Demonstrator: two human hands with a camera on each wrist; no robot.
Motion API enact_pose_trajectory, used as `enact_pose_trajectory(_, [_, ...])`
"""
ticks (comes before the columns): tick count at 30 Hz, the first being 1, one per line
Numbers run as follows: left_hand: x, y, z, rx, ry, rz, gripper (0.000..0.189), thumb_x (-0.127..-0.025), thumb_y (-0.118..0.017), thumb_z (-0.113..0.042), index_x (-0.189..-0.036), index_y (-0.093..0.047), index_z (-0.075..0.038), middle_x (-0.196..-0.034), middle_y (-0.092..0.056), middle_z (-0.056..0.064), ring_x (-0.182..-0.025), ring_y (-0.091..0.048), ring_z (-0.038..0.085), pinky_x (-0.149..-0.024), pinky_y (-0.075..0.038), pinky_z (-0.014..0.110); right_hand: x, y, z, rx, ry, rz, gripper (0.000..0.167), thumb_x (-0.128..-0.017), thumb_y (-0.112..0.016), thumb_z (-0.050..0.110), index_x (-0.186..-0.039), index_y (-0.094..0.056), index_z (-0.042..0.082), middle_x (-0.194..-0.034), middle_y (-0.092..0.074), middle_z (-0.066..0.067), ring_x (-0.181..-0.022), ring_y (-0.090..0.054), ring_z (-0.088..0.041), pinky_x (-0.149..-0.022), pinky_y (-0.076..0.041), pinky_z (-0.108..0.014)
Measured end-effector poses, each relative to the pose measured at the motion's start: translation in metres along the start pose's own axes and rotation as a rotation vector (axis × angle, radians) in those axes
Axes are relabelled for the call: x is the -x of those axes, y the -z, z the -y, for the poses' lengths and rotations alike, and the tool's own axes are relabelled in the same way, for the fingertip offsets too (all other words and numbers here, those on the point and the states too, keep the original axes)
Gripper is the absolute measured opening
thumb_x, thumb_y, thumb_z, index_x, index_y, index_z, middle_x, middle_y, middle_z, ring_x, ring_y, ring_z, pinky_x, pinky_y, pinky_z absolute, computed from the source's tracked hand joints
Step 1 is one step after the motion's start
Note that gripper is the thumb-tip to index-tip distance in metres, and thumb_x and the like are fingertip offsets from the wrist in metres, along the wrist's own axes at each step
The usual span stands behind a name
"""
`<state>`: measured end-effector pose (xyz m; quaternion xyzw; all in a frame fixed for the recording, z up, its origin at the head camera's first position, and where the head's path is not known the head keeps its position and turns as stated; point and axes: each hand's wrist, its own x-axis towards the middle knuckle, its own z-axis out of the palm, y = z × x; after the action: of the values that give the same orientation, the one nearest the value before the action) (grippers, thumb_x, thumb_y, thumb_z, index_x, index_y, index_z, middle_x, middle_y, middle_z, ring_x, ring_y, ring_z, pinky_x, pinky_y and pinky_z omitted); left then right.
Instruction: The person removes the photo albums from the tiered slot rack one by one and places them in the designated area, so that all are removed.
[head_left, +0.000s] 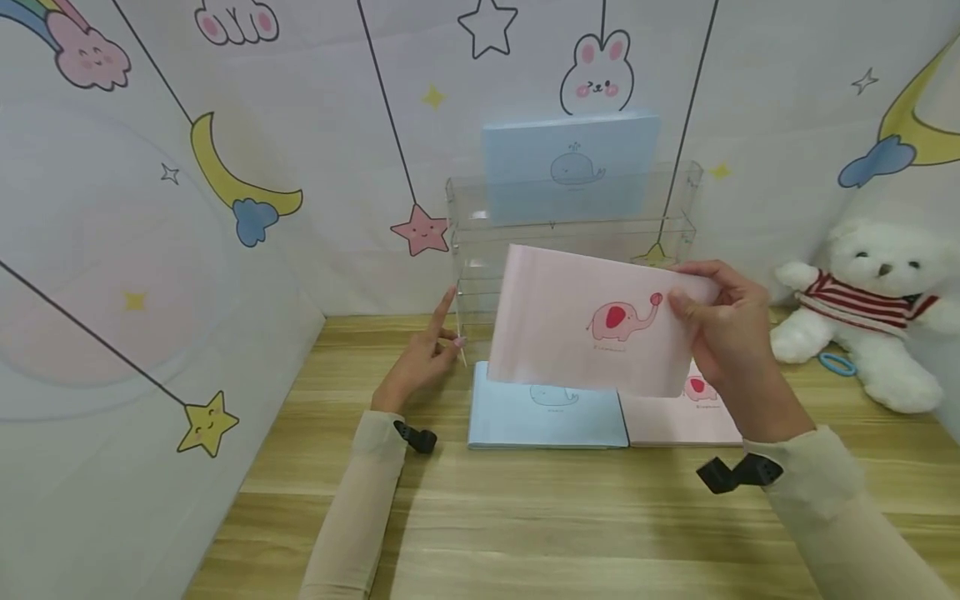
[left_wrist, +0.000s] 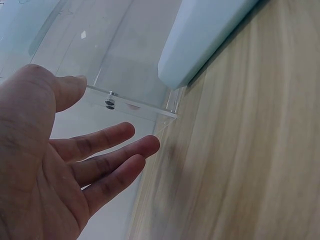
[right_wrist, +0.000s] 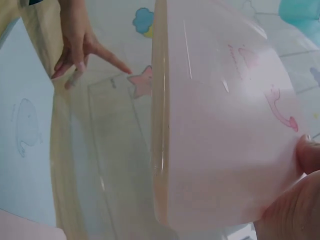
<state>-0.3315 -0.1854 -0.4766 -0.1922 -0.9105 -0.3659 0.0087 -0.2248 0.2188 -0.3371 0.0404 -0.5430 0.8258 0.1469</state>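
Observation:
My right hand (head_left: 731,321) pinches a pink notebook (head_left: 555,325) by its right edge, thumb on the front cover. A red-eared elephant with a ball is printed on that cover. Held up and slightly tilted, the notebook hides part of a clear acrylic rack (head_left: 573,200). My left hand (head_left: 420,362) is at the rack's left side panel (left_wrist: 135,102), index finger extended and the other fingers loosely bent. In the left wrist view, the thumb meets the panel's edge. A blue whale notebook (head_left: 570,171) stands in the rack's top tier.
In front of the rack, a blue notebook (head_left: 547,425) and another pink notebook (head_left: 682,423) lie side by side on the wooden table (head_left: 525,525). A white teddy bear (head_left: 870,308) sits at the right with a blue ring (head_left: 837,364) beside it. Printed cloth walls stand behind and left.

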Motion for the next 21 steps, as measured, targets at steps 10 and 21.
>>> enact_pose_trajectory(10, [0.000, 0.001, 0.001, -0.005, -0.020, 0.000, 0.086, -0.112, -0.055, -0.035, -0.168, 0.006, -0.056, -0.137, -0.070, 0.024, -0.107, -0.073, 0.034, -0.102, -0.056, 0.059, 0.025, 0.010, -0.024, 0.067, -0.118, 0.001, 0.025, -0.095, -0.073, -0.008, -0.105, -0.082, 0.012, -0.127, -0.056, -0.002, -0.109, -0.064, -0.014, -0.084, -0.061, -0.021])
enact_pose_trajectory(21, [0.001, 0.003, 0.001, 0.003, -0.024, 0.004, 0.085, -0.112, -0.056, -0.036, -0.169, 0.004, -0.055, -0.137, -0.071, 0.023, -0.111, -0.074, 0.035, -0.103, -0.056, 0.061, 0.046, 0.030, -0.042, 0.140, -0.276, 0.070, 0.032, -0.100, -0.067, -0.007, -0.109, -0.082, 0.020, -0.127, -0.059, 0.007, -0.106, -0.067, -0.006, -0.086, -0.060, -0.020])
